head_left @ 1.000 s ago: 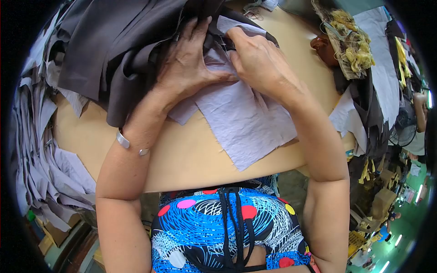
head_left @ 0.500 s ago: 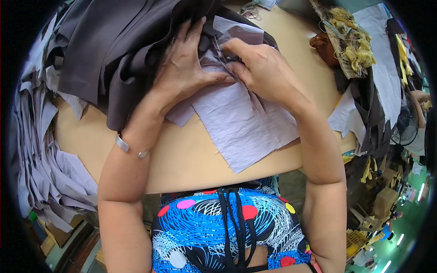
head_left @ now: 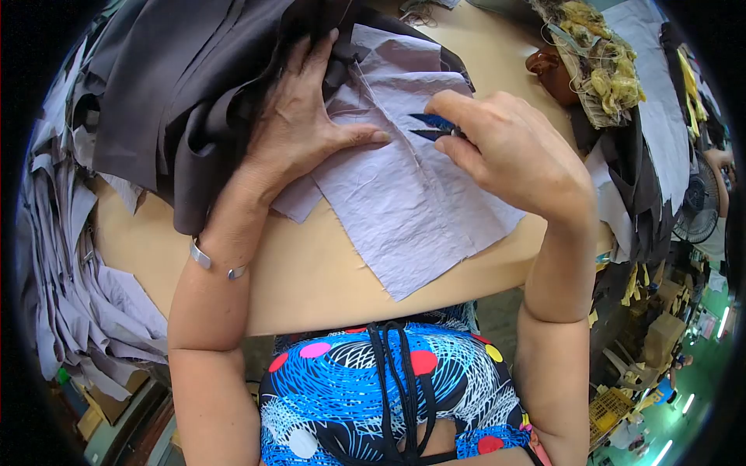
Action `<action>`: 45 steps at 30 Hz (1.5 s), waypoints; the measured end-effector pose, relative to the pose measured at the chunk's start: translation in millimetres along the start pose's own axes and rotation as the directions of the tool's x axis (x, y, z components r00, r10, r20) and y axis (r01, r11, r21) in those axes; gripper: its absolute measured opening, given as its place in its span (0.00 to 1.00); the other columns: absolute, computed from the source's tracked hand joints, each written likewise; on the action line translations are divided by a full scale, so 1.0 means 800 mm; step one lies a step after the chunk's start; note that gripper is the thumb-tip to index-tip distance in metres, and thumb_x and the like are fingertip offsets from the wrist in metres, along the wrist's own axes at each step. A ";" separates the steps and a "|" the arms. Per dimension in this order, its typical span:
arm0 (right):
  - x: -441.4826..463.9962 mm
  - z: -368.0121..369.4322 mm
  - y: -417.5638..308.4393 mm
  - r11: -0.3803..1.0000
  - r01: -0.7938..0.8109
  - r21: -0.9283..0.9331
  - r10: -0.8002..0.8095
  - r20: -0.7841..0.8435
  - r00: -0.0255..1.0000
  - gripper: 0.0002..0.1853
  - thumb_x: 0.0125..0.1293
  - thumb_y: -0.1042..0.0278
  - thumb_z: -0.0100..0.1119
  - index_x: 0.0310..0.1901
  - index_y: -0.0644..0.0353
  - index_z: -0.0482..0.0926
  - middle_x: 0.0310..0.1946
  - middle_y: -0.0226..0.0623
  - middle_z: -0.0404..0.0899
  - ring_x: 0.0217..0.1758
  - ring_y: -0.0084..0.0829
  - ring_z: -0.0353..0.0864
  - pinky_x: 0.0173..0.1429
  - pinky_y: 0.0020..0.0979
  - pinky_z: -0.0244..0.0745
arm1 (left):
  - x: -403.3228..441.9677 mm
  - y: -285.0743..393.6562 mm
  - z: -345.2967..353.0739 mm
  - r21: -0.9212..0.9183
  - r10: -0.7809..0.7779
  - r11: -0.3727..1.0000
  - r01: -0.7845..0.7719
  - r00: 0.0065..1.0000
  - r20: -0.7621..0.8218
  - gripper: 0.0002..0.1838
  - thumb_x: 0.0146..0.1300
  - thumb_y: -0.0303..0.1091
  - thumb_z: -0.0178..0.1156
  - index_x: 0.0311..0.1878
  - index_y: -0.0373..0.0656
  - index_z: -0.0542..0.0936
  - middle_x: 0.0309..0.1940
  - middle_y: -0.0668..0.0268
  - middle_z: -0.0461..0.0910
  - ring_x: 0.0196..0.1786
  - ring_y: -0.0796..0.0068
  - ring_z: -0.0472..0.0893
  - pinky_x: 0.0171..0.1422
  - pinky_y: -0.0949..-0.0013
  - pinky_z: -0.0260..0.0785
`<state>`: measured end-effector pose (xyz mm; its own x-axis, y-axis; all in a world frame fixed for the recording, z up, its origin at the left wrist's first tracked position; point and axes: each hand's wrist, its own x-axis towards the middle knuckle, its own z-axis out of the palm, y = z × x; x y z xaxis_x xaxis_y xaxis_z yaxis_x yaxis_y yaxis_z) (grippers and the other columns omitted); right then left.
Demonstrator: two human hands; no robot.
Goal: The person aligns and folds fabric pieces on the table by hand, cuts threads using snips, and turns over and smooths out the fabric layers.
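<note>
My left hand (head_left: 299, 120) lies with thumb and fingers spread, pressing on the dark brown fabric (head_left: 148, 93) and on the edge of a pale lilac cloth (head_left: 381, 210). A seam with loose thread runs down the pale cloth, to the right of my left thumb. Closed around a pair of thread snips (head_left: 435, 124), my right hand (head_left: 517, 147) hovers at the right of that seam. The snips' two blades point left and stand apart, with nothing visible between them. Their handles are hidden inside my fingers.
The tan table (head_left: 311, 287) has its front edge close to my body. Strips of grey-lilac fabric (head_left: 58, 256) hang over the left side. At the right are a pad of yellow thread scraps (head_left: 598, 70), dark and pale cloth, and a fan (head_left: 698, 202).
My right hand has drawn back to the right, away from the seam and my left thumb, bringing the snips' blades into view. The left hand and cloth have shifted slightly left.
</note>
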<state>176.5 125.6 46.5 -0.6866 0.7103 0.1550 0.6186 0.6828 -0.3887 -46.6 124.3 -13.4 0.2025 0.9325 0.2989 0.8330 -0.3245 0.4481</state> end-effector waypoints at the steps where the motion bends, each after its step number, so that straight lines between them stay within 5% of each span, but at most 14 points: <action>1: -0.002 0.000 -0.002 1.000 -0.002 -0.015 0.002 -0.002 1.000 0.04 0.53 0.75 0.56 0.30 0.63 0.72 0.26 0.49 0.77 0.33 0.52 0.78 0.37 0.47 0.72 | 0.000 0.000 0.000 0.003 0.006 1.000 -0.006 1.000 -0.005 0.62 0.30 0.55 0.78 0.69 0.36 0.60 0.67 0.45 0.59 0.71 0.49 0.59 0.74 0.58 0.53; 9: -0.013 -0.005 -0.011 0.992 -0.093 -0.086 0.104 0.137 0.985 0.10 0.53 0.72 0.61 0.36 0.62 0.73 0.25 0.51 0.77 0.33 0.54 0.76 0.36 0.48 0.68 | 0.001 0.000 0.000 -0.023 0.010 1.000 -0.010 1.000 0.000 0.61 0.32 0.53 0.78 0.71 0.42 0.59 0.68 0.41 0.58 0.72 0.46 0.58 0.76 0.59 0.49; 16: -0.016 0.021 -0.002 0.989 0.000 -0.145 -0.008 -0.051 0.999 0.02 0.54 0.75 0.54 0.29 0.59 0.72 0.22 0.41 0.74 0.31 0.45 0.77 0.32 0.44 0.70 | 0.000 0.000 0.001 0.009 0.018 1.000 -0.018 1.000 -0.015 0.60 0.31 0.56 0.77 0.69 0.38 0.61 0.67 0.45 0.60 0.70 0.48 0.60 0.74 0.57 0.53; 21: 0.003 0.022 -0.009 0.985 -0.149 -0.082 0.151 0.018 0.988 0.09 0.58 0.70 0.59 0.38 0.63 0.72 0.27 0.53 0.77 0.35 0.55 0.76 0.37 0.48 0.69 | -0.001 -0.001 0.002 0.026 0.028 0.999 -0.028 1.000 -0.010 0.61 0.32 0.55 0.78 0.71 0.41 0.59 0.68 0.42 0.58 0.71 0.47 0.59 0.75 0.57 0.51; 27: 0.022 0.036 -0.012 0.985 -0.172 -0.024 0.171 -0.058 0.984 0.04 0.56 0.75 0.52 0.32 0.67 0.74 0.27 0.57 0.79 0.33 0.56 0.81 0.38 0.48 0.76 | -0.001 0.001 0.002 0.051 0.010 0.999 -0.010 1.000 -0.006 0.63 0.30 0.57 0.77 0.71 0.43 0.58 0.68 0.42 0.58 0.71 0.47 0.58 0.75 0.57 0.51; 30: 0.034 0.044 -0.011 0.983 -0.182 -0.023 0.178 -0.102 0.979 0.05 0.56 0.75 0.52 0.33 0.67 0.74 0.28 0.57 0.79 0.34 0.56 0.81 0.38 0.48 0.76 | 0.000 0.001 0.003 0.026 0.002 1.000 -0.001 1.000 -0.007 0.62 0.31 0.59 0.77 0.69 0.38 0.60 0.69 0.49 0.58 0.72 0.51 0.58 0.74 0.55 0.52; 33: 0.047 0.045 -0.012 0.966 -0.255 -0.029 0.256 0.025 0.966 0.10 0.60 0.69 0.56 0.42 0.64 0.73 0.33 0.55 0.79 0.40 0.55 0.78 0.41 0.47 0.72 | -0.001 -0.007 0.012 -0.010 0.035 0.999 -0.036 0.998 -0.058 0.61 0.33 0.58 0.76 0.69 0.37 0.60 0.68 0.49 0.59 0.71 0.51 0.60 0.74 0.56 0.53; 39: 0.050 0.057 -0.006 0.965 -0.262 -0.028 0.260 -0.079 0.963 0.11 0.61 0.69 0.56 0.43 0.64 0.74 0.32 0.54 0.80 0.39 0.55 0.79 0.43 0.48 0.72 | 0.005 -0.015 0.011 -0.117 0.001 0.993 -0.005 0.999 -0.035 0.57 0.37 0.56 0.74 0.68 0.34 0.61 0.66 0.48 0.61 0.69 0.51 0.62 0.73 0.58 0.54; 42: 0.047 0.054 -0.011 0.976 -0.218 -0.020 0.214 -0.112 0.970 0.06 0.58 0.74 0.52 0.32 0.67 0.75 0.27 0.57 0.79 0.33 0.57 0.81 0.40 0.50 0.77 | 0.004 -0.007 0.011 -0.131 -0.030 0.991 0.026 0.999 -0.034 0.58 0.38 0.56 0.74 0.69 0.34 0.59 0.67 0.49 0.60 0.70 0.50 0.61 0.74 0.58 0.53; 45: 0.049 0.054 -0.016 0.974 -0.224 -0.045 0.218 -0.114 0.969 0.05 0.57 0.74 0.52 0.32 0.67 0.75 0.26 0.57 0.80 0.33 0.56 0.81 0.40 0.50 0.77 | 0.002 -0.006 0.015 -0.050 0.006 0.999 -0.010 0.997 -0.077 0.59 0.38 0.55 0.74 0.70 0.35 0.57 0.68 0.49 0.58 0.71 0.50 0.58 0.74 0.57 0.52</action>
<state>125.1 137.7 18.2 -0.4874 0.8567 0.1688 0.7735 0.5133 -0.3719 -43.9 129.2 -24.8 0.1673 0.9158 0.3652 0.8041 -0.3411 0.4869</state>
